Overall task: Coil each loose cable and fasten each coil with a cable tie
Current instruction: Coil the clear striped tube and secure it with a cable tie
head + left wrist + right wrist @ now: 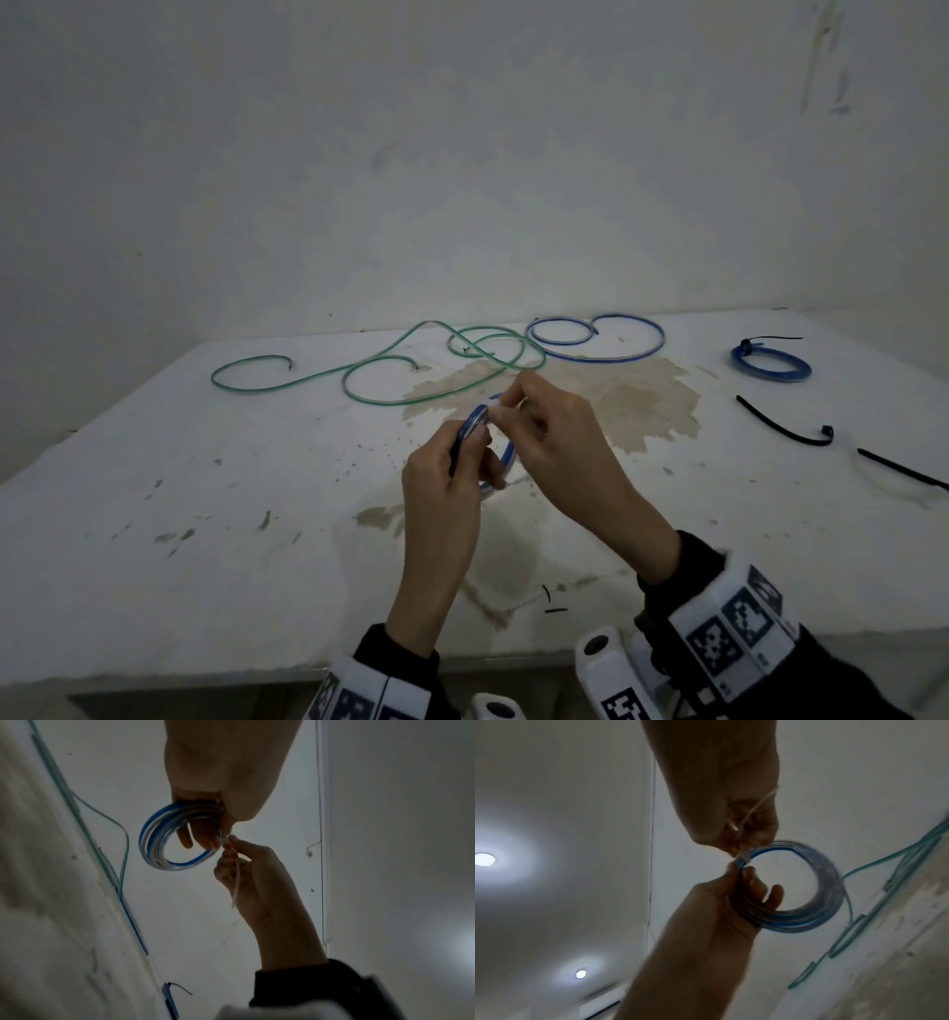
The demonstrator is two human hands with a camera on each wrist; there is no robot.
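Note:
Over the middle of the white table (205,514), my left hand (470,452) grips a small blue and clear cable coil (509,455) with the fingers through its ring. My right hand (513,406) pinches a white cable tie (495,406) at the top of that coil. In the left wrist view the tie's tail (237,878) runs down across the right palm from the coil (151,841). The right wrist view shows the tie (752,809) wrapped round the coil (829,882) where both hands meet. A loose green cable (434,322) sprawls behind.
A loose blue cable (660,336) lies in loops at the back of the table. At the far right sits a blue coil (770,379) bound with a black tie. Two black cable ties (780,431) (898,470) lie near the right edge. Brown stains mark the tabletop.

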